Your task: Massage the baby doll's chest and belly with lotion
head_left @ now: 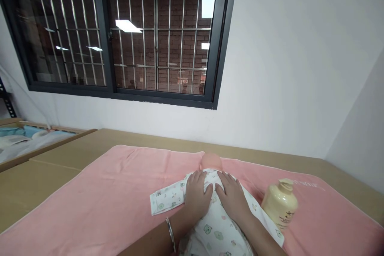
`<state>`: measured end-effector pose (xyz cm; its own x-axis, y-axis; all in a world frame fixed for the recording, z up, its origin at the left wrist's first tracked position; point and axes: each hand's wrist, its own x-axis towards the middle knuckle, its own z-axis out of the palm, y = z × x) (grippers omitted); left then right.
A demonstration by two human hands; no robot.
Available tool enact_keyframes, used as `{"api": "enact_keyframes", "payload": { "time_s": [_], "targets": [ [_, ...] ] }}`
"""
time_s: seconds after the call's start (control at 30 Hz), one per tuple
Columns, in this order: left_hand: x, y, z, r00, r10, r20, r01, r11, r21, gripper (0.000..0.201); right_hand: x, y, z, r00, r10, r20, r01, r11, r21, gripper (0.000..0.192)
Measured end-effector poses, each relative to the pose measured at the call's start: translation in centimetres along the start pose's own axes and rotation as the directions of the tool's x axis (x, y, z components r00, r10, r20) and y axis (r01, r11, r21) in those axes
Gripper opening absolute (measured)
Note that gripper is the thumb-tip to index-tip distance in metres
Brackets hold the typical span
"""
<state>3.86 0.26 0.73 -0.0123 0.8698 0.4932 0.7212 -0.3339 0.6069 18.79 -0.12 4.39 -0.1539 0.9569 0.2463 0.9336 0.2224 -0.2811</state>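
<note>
Left hand [196, 197] and right hand [232, 196] are laid flat, fingers loosely spread, on the baby doll [211, 208]; the lotion bottle [280, 204] just beside could be toppled by the right forearm.

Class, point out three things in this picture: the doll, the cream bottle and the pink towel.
doll [211, 161]: head view, on the top of its bare head.
cream bottle [280, 204]: head view, on the middle of its body.
pink towel [99, 200]: head view, on a bare part left of the doll.
</note>
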Motion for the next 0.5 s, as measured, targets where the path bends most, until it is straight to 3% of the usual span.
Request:
{"api": "enact_keyframes", "payload": {
  "time_s": [0.5],
  "targets": [
    [-0.16,0.23,-0.28,1.000,-0.019,0.007,0.019,1.000,0.025,0.048,-0.07,-0.26,-0.21,1.000,0.018,0.014,-0.018,1.000,0.000,0.054]
  ]
}}
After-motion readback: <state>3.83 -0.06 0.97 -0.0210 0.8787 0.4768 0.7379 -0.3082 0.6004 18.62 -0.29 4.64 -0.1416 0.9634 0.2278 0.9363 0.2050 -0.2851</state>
